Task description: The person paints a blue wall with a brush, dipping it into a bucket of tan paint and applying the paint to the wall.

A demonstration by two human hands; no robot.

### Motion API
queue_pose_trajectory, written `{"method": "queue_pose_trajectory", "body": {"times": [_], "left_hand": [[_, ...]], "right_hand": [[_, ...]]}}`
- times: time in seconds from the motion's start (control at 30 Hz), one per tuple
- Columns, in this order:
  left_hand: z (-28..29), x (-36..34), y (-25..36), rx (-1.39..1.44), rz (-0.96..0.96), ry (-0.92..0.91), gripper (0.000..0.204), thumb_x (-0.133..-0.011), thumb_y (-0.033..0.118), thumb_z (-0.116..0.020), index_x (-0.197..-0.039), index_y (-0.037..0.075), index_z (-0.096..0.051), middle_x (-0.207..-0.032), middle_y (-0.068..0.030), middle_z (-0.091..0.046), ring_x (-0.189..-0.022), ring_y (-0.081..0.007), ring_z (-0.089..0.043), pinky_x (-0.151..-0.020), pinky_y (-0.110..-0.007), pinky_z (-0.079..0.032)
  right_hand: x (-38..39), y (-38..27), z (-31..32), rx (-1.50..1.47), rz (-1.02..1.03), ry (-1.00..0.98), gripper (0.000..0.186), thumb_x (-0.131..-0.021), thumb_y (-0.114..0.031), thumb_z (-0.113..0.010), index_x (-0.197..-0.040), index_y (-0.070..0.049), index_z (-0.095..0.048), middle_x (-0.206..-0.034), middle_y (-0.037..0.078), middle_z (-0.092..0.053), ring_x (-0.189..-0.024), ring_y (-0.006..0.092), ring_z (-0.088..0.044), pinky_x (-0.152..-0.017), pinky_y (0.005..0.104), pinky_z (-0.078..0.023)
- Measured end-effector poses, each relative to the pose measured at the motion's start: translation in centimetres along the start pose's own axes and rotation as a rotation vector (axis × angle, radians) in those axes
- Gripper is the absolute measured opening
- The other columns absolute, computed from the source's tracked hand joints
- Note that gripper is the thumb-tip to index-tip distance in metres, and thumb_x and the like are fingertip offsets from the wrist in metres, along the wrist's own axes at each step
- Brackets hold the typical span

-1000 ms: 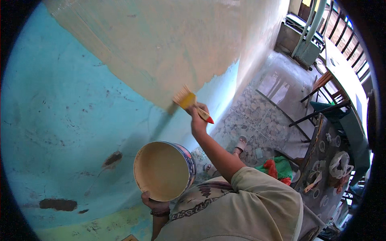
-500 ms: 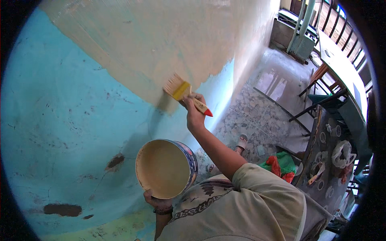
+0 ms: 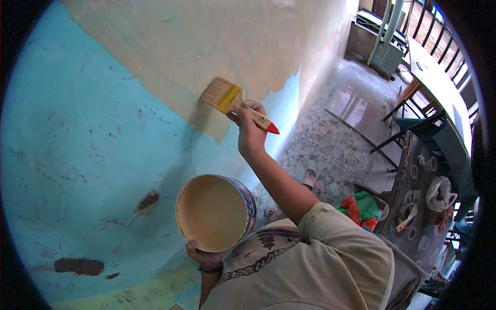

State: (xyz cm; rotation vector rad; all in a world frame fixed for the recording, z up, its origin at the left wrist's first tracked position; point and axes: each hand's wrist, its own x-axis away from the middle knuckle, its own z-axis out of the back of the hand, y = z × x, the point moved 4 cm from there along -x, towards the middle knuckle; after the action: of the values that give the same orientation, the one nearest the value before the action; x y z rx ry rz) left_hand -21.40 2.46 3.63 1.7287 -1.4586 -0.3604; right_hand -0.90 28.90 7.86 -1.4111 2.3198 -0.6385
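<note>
My right hand is closed round the wooden handle of a wide paintbrush with pale bristles, a yellow band and a red handle end. Its bristles are at the wall, over the beige-coated part; whether they touch it I cannot tell. Below, my left hand grips the lower rim of a round paint bucket, thumb over the edge and fingers mostly hidden beneath. Beige paint shows inside the tilted bucket. Light blue wall surface borders the beige coat on the left and below.
Dark bare patches mark the lower blue wall. On the right stands a dark table bearing a plastic bag and another brush. Green and red cloth lies beside it. A white-topped table is farther back.
My right hand and the paintbrush have moved up along the wall, and the brush's angle has shifted slightly. The bucket in my left hand has risen a little.
</note>
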Motion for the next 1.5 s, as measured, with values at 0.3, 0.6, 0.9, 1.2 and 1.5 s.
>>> {"method": "queue_pose_trajectory", "body": {"times": [0.3,0.6,0.9,1.2,1.5], "left_hand": [[-1.2,0.5,0.4,-0.068,-0.022,0.031,0.069,-0.07,0.044,-0.049,-0.128,0.007,-0.038,-0.127,-0.014,-0.044,-0.111,-0.0314,-0.046,-0.091,-0.046,-0.04],[-1.1,-0.2,-0.1,0.026,0.037,-0.041,0.071,-0.067,0.042,-0.053,-0.128,0.009,-0.038,-0.127,-0.015,-0.044,-0.112,-0.0339,-0.046,-0.089,-0.049,-0.041],[-1.8,0.1,0.2,0.021,0.029,0.016,0.068,-0.071,0.045,-0.051,-0.128,0.01,-0.038,-0.126,-0.0148,-0.046,-0.109,-0.0354,-0.049,-0.087,-0.051,-0.044],[-2.7,-0.1,-0.1,0.033,0.014,0.012,0.071,-0.069,0.043,-0.053,-0.129,0.009,-0.037,-0.125,-0.0148,-0.046,-0.107,-0.0349,-0.049,-0.081,-0.05,-0.046],[-0.8,-0.9,-0.4,0.008,0.03,0.006,0.071,-0.068,0.045,-0.053,-0.128,0.009,-0.038,-0.124,-0.0143,-0.047,-0.108,-0.0342,-0.048,-0.084,-0.049,-0.044]], "right_hand": [[2.0,6.7,11.0,0.245,-0.141,0.266,0.016,-0.08,-0.007,-0.059,-0.091,-0.003,-0.049,-0.085,0.007,-0.055,-0.078,0.0158,-0.057,-0.073,0.0302,-0.051],[0.8,0.8,0.8,0.004,-0.028,0.004,0.015,-0.081,-0.006,-0.06,-0.089,-0.005,-0.048,-0.085,0.005,-0.052,-0.08,0.0157,-0.056,-0.079,0.0345,-0.051],[-1.2,3.8,8.7,0.174,-0.09,0.301,0.018,-0.077,-0.005,-0.061,-0.09,-0.003,-0.048,-0.087,0.008,-0.054,-0.078,0.0185,-0.058,-0.074,0.0341,-0.052],[-7.7,0.9,4.6,-0.105,0.042,0.122,0.02,-0.079,-0.006,-0.059,-0.094,-0.002,-0.047,-0.09,0.01,-0.053,-0.079,0.0229,-0.06,-0.073,0.038,-0.054],[-10.0,0.2,6.9,0.41,0.003,0.254,0.012,-0.076,-0.007,-0.062,-0.081,-0.002,-0.053,-0.083,0.006,-0.057,-0.069,0.0192,-0.06,-0.061,0.0348,-0.055]]}}
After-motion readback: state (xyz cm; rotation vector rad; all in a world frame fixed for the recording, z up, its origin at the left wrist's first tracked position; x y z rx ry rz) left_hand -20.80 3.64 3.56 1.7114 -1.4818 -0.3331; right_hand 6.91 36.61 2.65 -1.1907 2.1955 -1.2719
